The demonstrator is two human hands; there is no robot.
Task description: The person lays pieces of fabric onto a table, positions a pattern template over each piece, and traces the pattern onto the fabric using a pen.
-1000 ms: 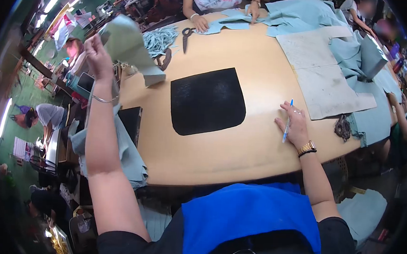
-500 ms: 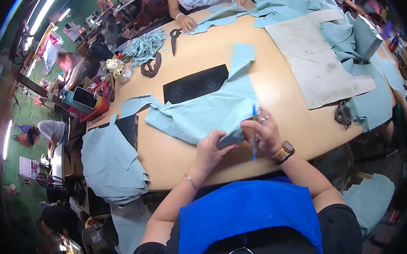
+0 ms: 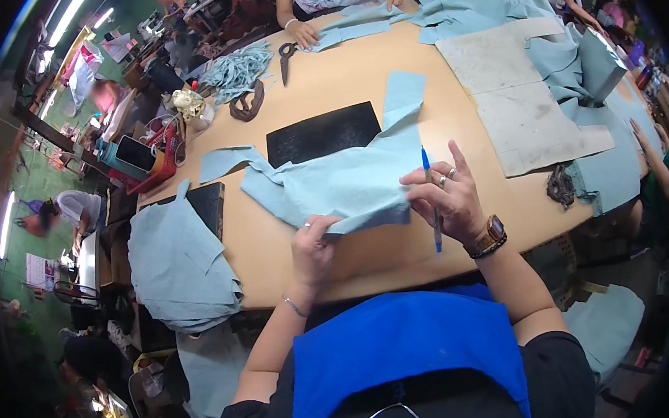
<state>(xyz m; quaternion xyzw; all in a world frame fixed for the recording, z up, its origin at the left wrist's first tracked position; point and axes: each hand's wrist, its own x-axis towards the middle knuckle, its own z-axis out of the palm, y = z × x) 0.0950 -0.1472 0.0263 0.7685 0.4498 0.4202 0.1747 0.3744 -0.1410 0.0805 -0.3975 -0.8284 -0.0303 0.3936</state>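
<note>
Pinching the near edge of the crosswise cloth (image 3: 352,175) is the left hand (image 3: 313,255). The right hand (image 3: 461,205), part-spread, holds a pen (image 3: 426,160) by its right end.

The table (image 3: 326,90) has a smooth tan top with a soft shine, like wood that has been coated. The pale blue piece (image 3: 344,175) on it looks like soft cloth or thin leather, dull and a bit wrinkly. The black sheet (image 3: 316,135) looks dark and scuffed. The big grey sheet (image 3: 510,89) looks like stiff card, dull and smudgy. The pen (image 3: 432,184) is hard plastic, see-through and blue. The watch (image 3: 496,229) is shiny gold metal, the scissors (image 3: 285,62) look like dark metal, and the apron (image 3: 410,344) is smooth blue cloth.
</note>
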